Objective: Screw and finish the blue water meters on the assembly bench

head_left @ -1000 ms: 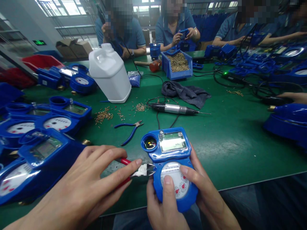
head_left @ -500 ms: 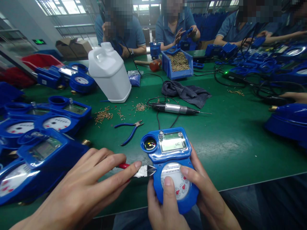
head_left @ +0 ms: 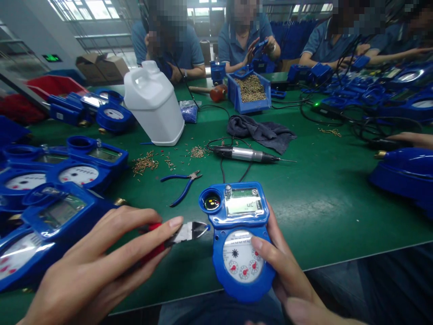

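My left hand (head_left: 111, 257) grips red-handled cutters (head_left: 189, 231), their white-and-metal jaws pointing right. The tip, with something small and blue at it, is just left of a blue meter (head_left: 245, 291). My right hand (head_left: 277, 257) holds this meter at its right side, thumb on the round dial, other fingers mostly hidden underneath. The meter's display and round port face up. At the bottom edge shows a blurred third hand (head_left: 304, 310), seemingly another person's, apart from the meter.
Blue pliers (head_left: 184, 187), an electric screwdriver (head_left: 243, 154), loose screws (head_left: 145, 163) and a dark cloth (head_left: 260, 131) lie beyond. Several blue meters (head_left: 77, 174) crowd the left. A white jug (head_left: 155, 108) and a screw bin (head_left: 250, 104) stand behind. Co-workers sit opposite.
The cutters and my left hand have drawn back left from the meter's edge. The third hand has left the dial and moved down and right, uncovering the small red dials.
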Motion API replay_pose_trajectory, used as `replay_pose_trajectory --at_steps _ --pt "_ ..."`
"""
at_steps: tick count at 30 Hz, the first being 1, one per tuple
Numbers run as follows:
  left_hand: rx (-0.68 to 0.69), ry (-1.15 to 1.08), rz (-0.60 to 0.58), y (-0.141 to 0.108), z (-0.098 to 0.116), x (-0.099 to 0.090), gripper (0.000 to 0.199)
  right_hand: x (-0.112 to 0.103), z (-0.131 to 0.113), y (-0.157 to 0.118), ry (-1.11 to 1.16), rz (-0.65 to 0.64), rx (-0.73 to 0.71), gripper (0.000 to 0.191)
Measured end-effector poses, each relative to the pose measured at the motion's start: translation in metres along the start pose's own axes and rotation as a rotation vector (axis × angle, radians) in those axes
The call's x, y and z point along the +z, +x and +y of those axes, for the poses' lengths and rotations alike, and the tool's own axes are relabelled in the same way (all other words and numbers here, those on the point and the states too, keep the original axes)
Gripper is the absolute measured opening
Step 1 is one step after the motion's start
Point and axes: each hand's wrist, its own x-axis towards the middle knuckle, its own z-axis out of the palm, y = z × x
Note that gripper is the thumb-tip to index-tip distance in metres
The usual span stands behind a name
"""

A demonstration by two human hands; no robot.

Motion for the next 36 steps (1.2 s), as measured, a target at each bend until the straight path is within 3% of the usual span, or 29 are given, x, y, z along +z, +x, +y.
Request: replay_pose_trajectory --at_steps 4,9,13,17,20,23,25,28,33,36 --pt "-0.098 0.067 -0.054 -0.007 -0.013 0.012 0.045 -0.001 0.001 0.000 -0.054 0.025 0.004 0.083" --pt "-0.173 0.188 -0.283 -0.017 -0.022 0.042 0.041 0.007 0.012 -0.001 -0.091 0.059 -0.075 0.086" --pt "-0.253 0.256 -0.207 -0.023 -0.024 0.052 0.042 0.015 0.026 0.000 -0.128 0.067 -0.178 0.093" --pt "-0.254 0.237 -0.261 -0.029 -0.026 0.052 0.039 0.002 0.023 0.003 -0.181 -0.029 -0.202 0.096" --pt "-0.243 0.207 -0.232 -0.032 -0.026 0.053 0.043 -0.016 0.004 0.012 -0.317 -0.094 -0.189 0.094" --pt "-0.215 0.273 -0.271 -0.034 -0.022 0.056 0.043 -0.028 -0.015 0.028 -0.452 -0.153 -0.249 0.104" --pt "-0.225 0.347 -0.300 -0.037 -0.019 0.058 0.042 -0.030 -0.022 0.039 -0.424 -0.243 -0.210 0.108" --pt "-0.270 0.448 -0.308 -0.046 -0.014 0.057 0.041 -0.028 -0.019 0.046 -0.296 -0.315 -0.133 0.093" --pt "-0.289 0.455 -0.299 -0.061 -0.008 0.043 0.041 -0.023 0.005 0.032 -0.222 -0.141 -0.212 0.084" --pt "-0.209 0.235 -0.083 -0.059 -0.005 0.030 0.045 -0.015 0.024 0.016 -0.215 0.013 -0.300 0.084"
